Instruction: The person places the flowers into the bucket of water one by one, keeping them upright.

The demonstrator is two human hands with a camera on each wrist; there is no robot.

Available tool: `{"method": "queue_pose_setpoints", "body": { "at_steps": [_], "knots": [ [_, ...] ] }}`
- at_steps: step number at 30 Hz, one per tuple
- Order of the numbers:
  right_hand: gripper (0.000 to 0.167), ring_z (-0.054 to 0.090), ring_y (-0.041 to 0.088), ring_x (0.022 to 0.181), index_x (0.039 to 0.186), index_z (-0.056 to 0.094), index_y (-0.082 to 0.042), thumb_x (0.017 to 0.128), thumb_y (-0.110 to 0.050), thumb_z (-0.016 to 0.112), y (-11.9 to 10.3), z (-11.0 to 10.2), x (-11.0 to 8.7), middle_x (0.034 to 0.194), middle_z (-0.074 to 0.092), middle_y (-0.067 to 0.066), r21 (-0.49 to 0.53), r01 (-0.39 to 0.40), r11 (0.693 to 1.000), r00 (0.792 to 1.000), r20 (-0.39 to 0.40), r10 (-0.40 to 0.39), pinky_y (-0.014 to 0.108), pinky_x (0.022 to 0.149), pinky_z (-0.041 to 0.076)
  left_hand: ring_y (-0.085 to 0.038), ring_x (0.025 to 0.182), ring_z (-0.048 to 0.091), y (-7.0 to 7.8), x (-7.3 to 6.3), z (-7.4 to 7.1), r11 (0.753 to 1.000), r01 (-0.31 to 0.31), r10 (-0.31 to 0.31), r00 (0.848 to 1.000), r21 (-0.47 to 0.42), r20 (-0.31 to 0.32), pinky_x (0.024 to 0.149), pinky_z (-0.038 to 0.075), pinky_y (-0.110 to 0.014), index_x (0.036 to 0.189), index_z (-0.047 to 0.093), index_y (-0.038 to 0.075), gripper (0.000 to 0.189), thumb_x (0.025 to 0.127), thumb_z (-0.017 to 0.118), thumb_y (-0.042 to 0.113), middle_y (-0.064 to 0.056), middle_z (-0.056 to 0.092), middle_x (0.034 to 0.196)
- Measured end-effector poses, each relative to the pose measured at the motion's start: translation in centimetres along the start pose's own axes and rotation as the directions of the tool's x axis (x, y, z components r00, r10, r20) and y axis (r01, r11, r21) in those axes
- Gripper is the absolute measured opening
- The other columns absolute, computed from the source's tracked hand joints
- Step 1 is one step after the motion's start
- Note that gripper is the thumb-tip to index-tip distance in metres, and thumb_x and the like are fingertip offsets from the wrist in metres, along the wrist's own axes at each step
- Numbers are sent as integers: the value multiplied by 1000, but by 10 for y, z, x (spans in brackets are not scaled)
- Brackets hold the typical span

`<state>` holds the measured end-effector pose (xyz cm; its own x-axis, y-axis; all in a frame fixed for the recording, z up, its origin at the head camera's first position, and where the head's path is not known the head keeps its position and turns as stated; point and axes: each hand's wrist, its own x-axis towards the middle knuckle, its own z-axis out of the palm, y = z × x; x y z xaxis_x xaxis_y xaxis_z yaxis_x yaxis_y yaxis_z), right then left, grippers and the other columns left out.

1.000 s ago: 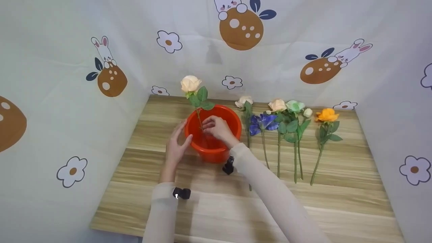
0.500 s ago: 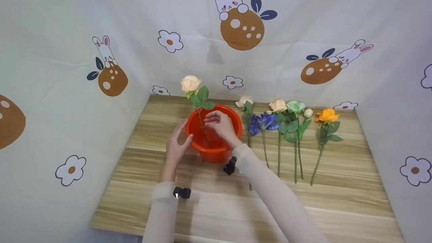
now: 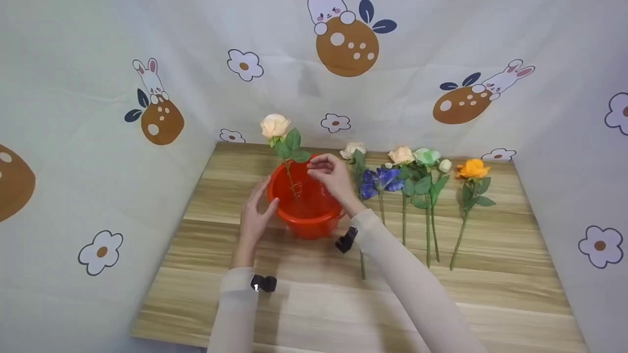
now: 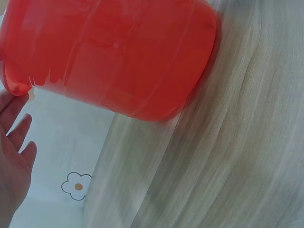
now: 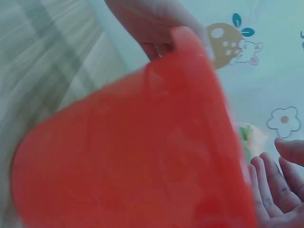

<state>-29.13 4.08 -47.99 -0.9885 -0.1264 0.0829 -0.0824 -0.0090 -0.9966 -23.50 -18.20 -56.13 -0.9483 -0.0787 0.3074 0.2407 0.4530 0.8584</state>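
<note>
A red plastic bucket (image 3: 311, 228) stands on the wooden table. Inside it leans a cream rose (image 3: 274, 126), its stem against the inner side and its bloom above the far left rim. My left hand (image 3: 255, 213) rests along the bucket's left side, fingers extended; in the left wrist view, the fingertips (image 4: 14, 107) meet the rim. Over the bucket's right side, apart from the stem, my right hand (image 3: 334, 180) holds nothing. The right wrist view shows its loosely bent fingers (image 5: 273, 190) beside the rim.
Right of the bucket several artificial flowers lie in a row: a white rose (image 3: 353, 149), a blue flower (image 3: 380, 181), a peach rose (image 3: 401, 155), a green flower (image 3: 427, 156) with a white bud (image 3: 445, 165), and an orange rose (image 3: 473, 168). A patterned cloth (image 3: 289, 29) hangs behind.
My right hand has let go of the cream rose's stem and drawn back up and to the right. The rose stays leaning in the bucket, and my left hand keeps its place.
</note>
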Motion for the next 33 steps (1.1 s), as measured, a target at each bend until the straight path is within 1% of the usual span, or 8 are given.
{"method": "queue_pose_setpoints", "body": {
  "at_steps": [6, 11, 15, 17, 21, 23, 27, 33],
  "knots": [
    [24, 69, 7, 86, 109, 65, 5, 86, 2, 72, -9, -25, -2, 110, 72, 24, -13, 42, 999, 999, -13, -42, 22, 83, 60, -27, 147, 39, 0, 0, -1, 1000, -1, 1, 1000, -2, 3, 124, 27, -51, 148, 50, 18, 57, 95, 67, 26, -9, 48, 154],
    [28, 70, 10, 88, 112, 63, 10, 86, 4, 72, -12, -50, -3, 113, 69, 29, 2, 68, 998, 997, -38, -67, 21, 81, 60, -26, 147, 39, 0, 0, -2, 1000, -22, 22, 1000, -7, 1, 125, 26, -48, 148, 50, 16, 57, 95, 67, 25, -9, 48, 154],
    [31, 70, 8, 89, 115, 62, 10, 87, 2, 72, -11, -73, -5, 116, 68, 29, 0, 69, 998, 995, -73, -69, 21, 80, 60, -28, 146, 39, 0, 0, -1, 1000, -28, 28, 1000, -10, -8, 125, 26, -50, 147, 50, 15, 56, 94, 67, 24, -11, 48, 154],
    [31, 70, 7, 88, 115, 62, 9, 87, 1, 72, -10, -87, -7, 114, 70, 25, 7, 65, 998, 993, -100, -64, 22, 81, 61, -29, 146, 40, 0, -1, 0, 1000, -21, 21, 1000, -6, -6, 125, 26, -51, 147, 50, 15, 56, 94, 67, 24, -11, 48, 154],
    [29, 71, 8, 88, 114, 62, 8, 88, 0, 71, -6, -118, -13, 102, 75, 7, 32, 49, 998, 988, -151, -43, 23, 80, 61, -29, 146, 40, -2, -4, 3, 1000, -6, 6, 1000, -10, -9, 124, 27, -51, 147, 51, 15, 56, 94, 68, 24, -12, 48, 153],
    [30, 72, 9, 87, 115, 61, 9, 89, -1, 72, -3, -134, -15, 98, 75, 1, 63, 50, 997, 983, -179, -38, 24, 80, 61, -30, 145, 41, -2, -5, 4, 1000, -12, 11, 1000, -17, -19, 124, 27, -52, 146, 52, 14, 55, 94, 68, 22, -14, 49, 152],
    [34, 72, 9, 85, 118, 57, 12, 90, -1, 70, 2, -166, -20, 97, 75, 0, 109, 54, 993, 973, -229, -28, 25, 80, 62, -31, 145, 41, -1, -4, 3, 1000, -13, 12, 999, -21, -32, 124, 26, -53, 145, 53, 15, 55, 93, 68, 22, -15, 50, 152],
    [31, 72, 6, 80, 119, 59, 8, 90, -1, 69, 11, -210, -31, 90, 75, -8, 128, 2, 992, 940, -340, 41, 21, 74, 62, -28, 146, 41, 0, -2, 2, 1000, 9, -9, 1000, -5, -18, 124, 27, -50, 147, 52, 17, 55, 94, 67, 25, -8, 49, 154]
  ]
}}
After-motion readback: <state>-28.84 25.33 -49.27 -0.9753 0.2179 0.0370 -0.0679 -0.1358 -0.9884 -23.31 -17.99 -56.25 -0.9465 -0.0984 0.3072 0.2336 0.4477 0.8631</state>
